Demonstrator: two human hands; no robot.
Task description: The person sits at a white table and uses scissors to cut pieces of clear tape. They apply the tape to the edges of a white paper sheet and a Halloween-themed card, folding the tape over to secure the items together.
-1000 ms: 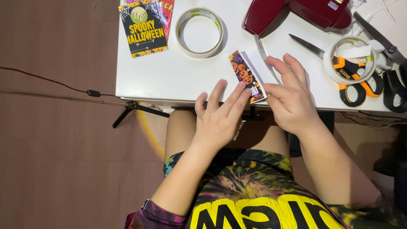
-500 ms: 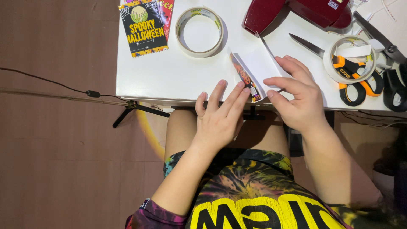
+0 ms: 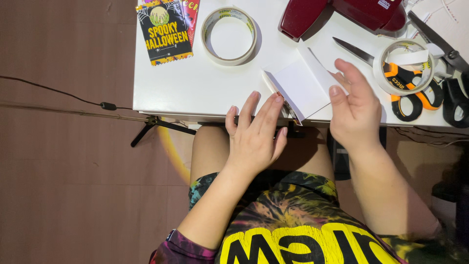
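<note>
A small folded piece of paper [image 3: 300, 87], white on its upper side with an orange printed edge below, lies at the near edge of the white table [image 3: 195, 90]. My left hand [image 3: 255, 134] rests at the table's edge with fingers spread, its fingertips touching the paper's near corner. My right hand [image 3: 355, 107] hovers just right of the paper, fingers apart, holding nothing; its fingertips are close to the paper's right edge.
A black and orange printed packet [image 3: 163, 32] and a roll of tape [image 3: 229, 35] lie at the back left. A dark red stapler [image 3: 342, 12], a second tape roll [image 3: 403, 66], orange-handled scissors [image 3: 391, 73] and black scissors [image 3: 452, 73] crowd the right. A cable [image 3: 58, 93] crosses the floor.
The paper has been turned over from its printed side to its white side. My right hand has let go of it and opened. My left hand stayed put.
</note>
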